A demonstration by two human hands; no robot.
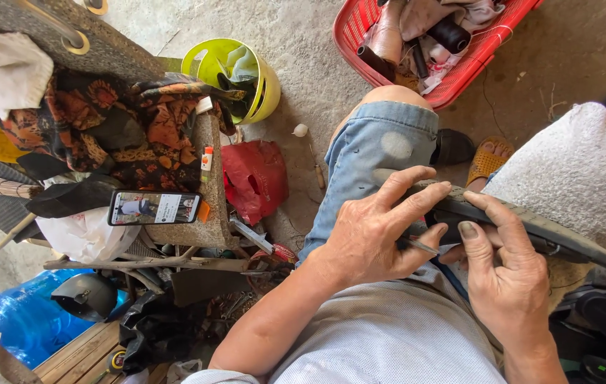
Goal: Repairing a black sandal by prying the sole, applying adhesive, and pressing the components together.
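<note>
Keep the left hand [367,235] pinching the needle [420,246] and the right hand [506,267] gripping the sandal sole [530,224] steady over the knee.

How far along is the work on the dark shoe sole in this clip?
Done: nothing finished can be told; no stitches or glue line show on the dark sole. In hand: the left hand presses the sole against the knee and pinches a thin metal tool, while the right hand grips the sole's edge. Left: the thread spools in the red basket lie untouched.
</note>
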